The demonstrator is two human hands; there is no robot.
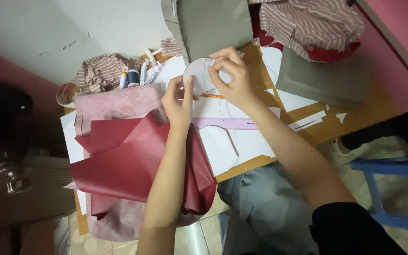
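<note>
My left hand and my right hand both pinch a small round grey fabric piece held above a low wooden table. A thin thread trails from the piece in loops over white paper. My left thumb and fingers grip the piece's lower left edge. My right fingers close on its right edge. I cannot tell if a needle is held. Folded dark red leatherette sheets lie under my left forearm.
A lilac ruler lies across the paper. Thread spools and striped fabric sit at the table's back left. Grey leatherette and more striped cloth lie behind. A blue stool stands at the right.
</note>
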